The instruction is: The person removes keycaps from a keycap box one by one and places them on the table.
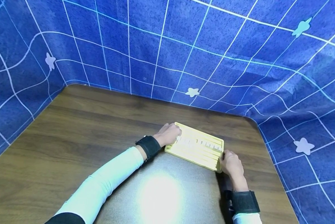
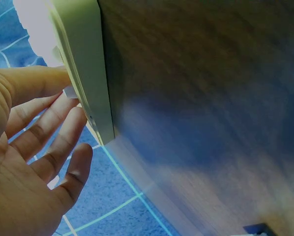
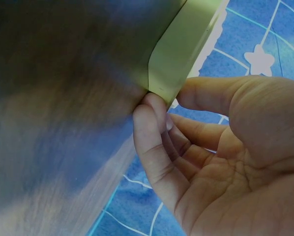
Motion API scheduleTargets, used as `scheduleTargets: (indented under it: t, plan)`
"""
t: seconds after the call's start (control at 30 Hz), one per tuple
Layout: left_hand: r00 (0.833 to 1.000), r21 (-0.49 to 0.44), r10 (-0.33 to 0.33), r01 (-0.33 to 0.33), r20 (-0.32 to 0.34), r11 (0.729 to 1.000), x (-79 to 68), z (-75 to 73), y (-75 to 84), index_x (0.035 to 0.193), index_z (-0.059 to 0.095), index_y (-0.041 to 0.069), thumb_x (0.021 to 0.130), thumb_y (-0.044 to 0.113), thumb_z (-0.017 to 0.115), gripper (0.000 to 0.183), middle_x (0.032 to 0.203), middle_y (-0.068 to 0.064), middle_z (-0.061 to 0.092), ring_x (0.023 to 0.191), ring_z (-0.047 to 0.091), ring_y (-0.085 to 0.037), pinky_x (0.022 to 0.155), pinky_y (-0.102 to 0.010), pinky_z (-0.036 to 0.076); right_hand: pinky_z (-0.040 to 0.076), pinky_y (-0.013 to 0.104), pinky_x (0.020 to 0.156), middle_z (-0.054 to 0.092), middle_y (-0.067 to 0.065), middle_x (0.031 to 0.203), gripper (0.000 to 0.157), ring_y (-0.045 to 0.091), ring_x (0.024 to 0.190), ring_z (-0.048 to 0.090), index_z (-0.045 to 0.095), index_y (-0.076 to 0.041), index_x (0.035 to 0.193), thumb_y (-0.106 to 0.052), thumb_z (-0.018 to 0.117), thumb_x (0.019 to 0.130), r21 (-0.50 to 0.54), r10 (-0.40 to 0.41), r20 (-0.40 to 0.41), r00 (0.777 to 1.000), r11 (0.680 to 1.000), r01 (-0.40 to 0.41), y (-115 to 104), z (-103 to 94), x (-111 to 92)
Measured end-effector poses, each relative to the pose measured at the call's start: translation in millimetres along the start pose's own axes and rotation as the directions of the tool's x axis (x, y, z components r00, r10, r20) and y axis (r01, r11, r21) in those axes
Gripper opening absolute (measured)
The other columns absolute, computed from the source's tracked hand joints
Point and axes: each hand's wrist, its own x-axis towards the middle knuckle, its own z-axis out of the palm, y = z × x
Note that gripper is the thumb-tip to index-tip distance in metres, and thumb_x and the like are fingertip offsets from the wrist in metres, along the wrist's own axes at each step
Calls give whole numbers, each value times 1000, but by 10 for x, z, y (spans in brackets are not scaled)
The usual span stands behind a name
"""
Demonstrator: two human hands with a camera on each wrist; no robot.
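Yellow tray (image 1: 192, 156) is on the table (image 1: 106, 118), right hand (image 1: 232, 163) gripping its right end, left hand (image 1: 168, 133) pinching what looks like a white tile (image 2: 71, 92), so I'd brace firmly and go gently around the other tiles (image 1: 209, 145).

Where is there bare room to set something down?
Widest is the table left of the left sleeve, out to the curtain. The glare-lit patch before the tray, between the forearms, is bare, as is the strip between tray and curtain behind. The tray is crowded: white pieces, left hand and right hand at its ends.
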Motion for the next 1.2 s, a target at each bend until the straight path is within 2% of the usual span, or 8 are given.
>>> scheduleTargets:
  t: [0.33, 0.43, 0.57, 0.67, 0.77, 0.97, 1.2]
  plan:
    - [1000, -1, 8, -8, -11, 1000, -28, -16, -6, 64, 40, 18, 85, -5, 56, 35, 74, 4, 45, 72, 43, -15, 70, -31, 35, 50, 55, 71, 61, 21, 96, 22, 40, 84, 62, 59, 0, 100, -16, 47, 94, -1, 6, 14, 1000, 1000, -6, -15, 10, 2]
    - [1000, -12, 12, -12, -9, 1000, -51, -55, -9, 66, 47, 15, 86, -6, 55, 30, 76, 2, 50, 73, 45, -17, 69, -31, 34, 50, 54, 71, 61, 21, 95, 22, 39, 83, 62, 59, 0, 100, -17, 47, 94, -1, 4, 16, 1000, 1000, -4, -20, 12, -2]
    - [1000, -23, 3, -3, -12, 1000, -92, -153, -12, 91, 70, 11, 89, -3, 55, 20, 95, -3, 68, 89, 58, -22, 79, -36, 42, 50, 54, 70, 61, 21, 96, 20, 39, 83, 62, 59, 0, 97, -16, 48, 93, 2, 1, 9, 1000, 1000, -1, -17, 4, 5]
    - [1000, -29, -14, 14, -4, 999, -127, -223, -23, 111, 72, 11, 91, 0, 57, 27, 111, -6, 71, 102, 60, -26, 87, -39, 44, 50, 54, 70, 60, 21, 97, 19, 39, 83, 61, 59, -1, 97, -16, 49, 92, 3, 3, 8, 1000, 1000, -3, -1, -6, 11]
    - [1000, -31, -27, 27, 3, 999, -169, -266, -56, 115, 71, 10, 92, 0, 57, 29, 116, -7, 70, 105, 60, -27, 89, -40, 45, 50, 53, 69, 60, 20, 97, 19, 36, 82, 60, 59, -1, 97, -16, 48, 93, 7, 5, 15, 1000, 1000, -5, 3, -14, 14]
    - [999, -11, -39, 39, -6, 999, -272, -275, -165, 114, 71, 10, 90, 3, 62, 27, 117, -7, 69, 105, 60, -28, 87, -40, 46, 50, 54, 72, 60, 21, 98, 23, 38, 85, 60, 59, 1, 101, -17, 47, 93, 6, -9, 18, 1000, 1000, 9, 15, 1, 9]
    - [997, 27, -63, 64, -38, 998, -411, -268, -329, 92, 73, 14, 86, 7, 67, 11, 95, -2, 69, 90, 60, -24, 77, -36, 44, 50, 58, 76, 61, 25, 97, 25, 48, 92, 61, 59, 4, 101, -16, 46, 93, -11, -52, -9, 999, 999, 52, -1, -3, -10]
